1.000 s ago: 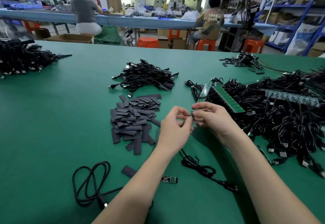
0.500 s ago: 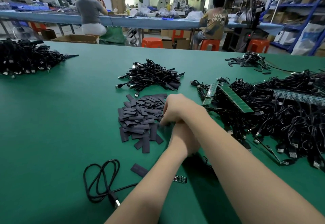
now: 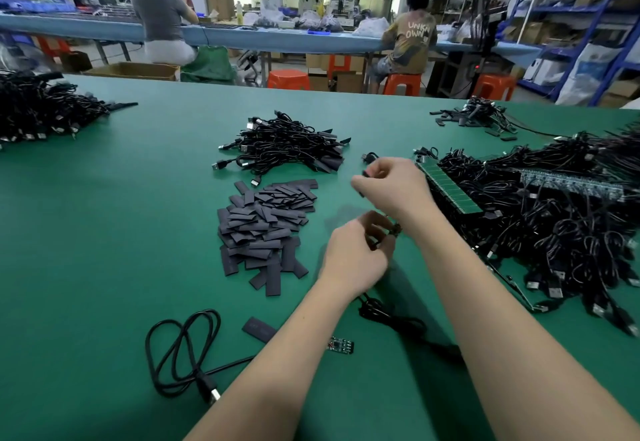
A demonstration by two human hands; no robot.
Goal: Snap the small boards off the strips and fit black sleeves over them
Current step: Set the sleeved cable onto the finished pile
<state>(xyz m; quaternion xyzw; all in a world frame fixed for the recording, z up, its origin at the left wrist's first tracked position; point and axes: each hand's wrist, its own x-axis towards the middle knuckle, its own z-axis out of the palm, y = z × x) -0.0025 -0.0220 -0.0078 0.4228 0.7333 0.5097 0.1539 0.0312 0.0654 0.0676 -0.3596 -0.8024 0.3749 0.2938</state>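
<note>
Green table (image 3: 104, 232): hands (image 3: 374, 226) pinch board (image 3: 396, 230).

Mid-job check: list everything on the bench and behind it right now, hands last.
sleeve pile: one heap, black, table centre
loose sleeve: one, black, near edge beside left forearm
loose board: one, dark with red parts, near edge
cable: one, black, coiled, near left
cable heap: one, black, beyond sleeve pile
big cable heap: one, black, right, with green board strips on it
far-left heap: one, black
table: one, green
stools: several, orange, behind
people: seated at far bench
left hand: pinches small board
right hand: pinches black sleeve
</note>
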